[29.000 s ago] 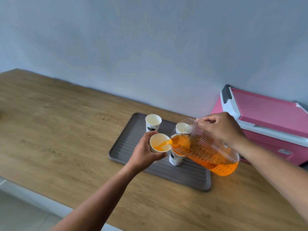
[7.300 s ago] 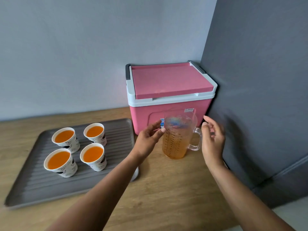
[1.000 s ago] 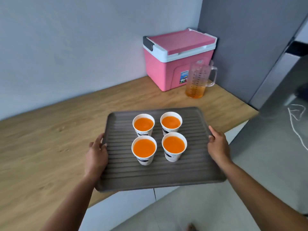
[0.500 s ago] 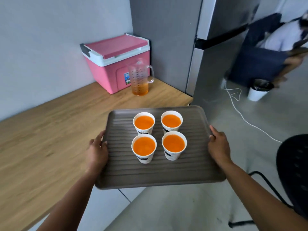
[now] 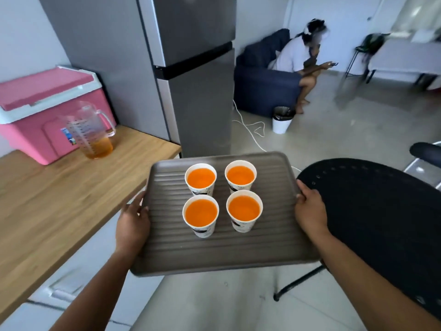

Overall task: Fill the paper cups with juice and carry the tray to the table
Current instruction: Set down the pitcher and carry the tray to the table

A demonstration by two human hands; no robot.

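Tray (image 5: 274, 235) of four full paper cups (image 5: 201, 212) held off the bench (image 5: 59, 199)

Pink cooler (image 5: 35, 103) and low-filled jug (image 5: 91, 132) stand on the bench at left. The left hand (image 5: 132, 225) grips the tray's left rim. A grey fridge (image 5: 191, 80) rises behind. The right hand (image 5: 310, 211) grips the right rim, with a black chair (image 5: 381, 211) close beside it.

The tray (image 5: 274, 235) is held between the left hand (image 5: 132, 225) and the right hand (image 5: 310, 213), with four paper cups (image 5: 201, 217) stood on it in two rows. Left of the left hand lies the tabletop (image 5: 47, 199), with the jug (image 5: 93, 132) set on it farther off.
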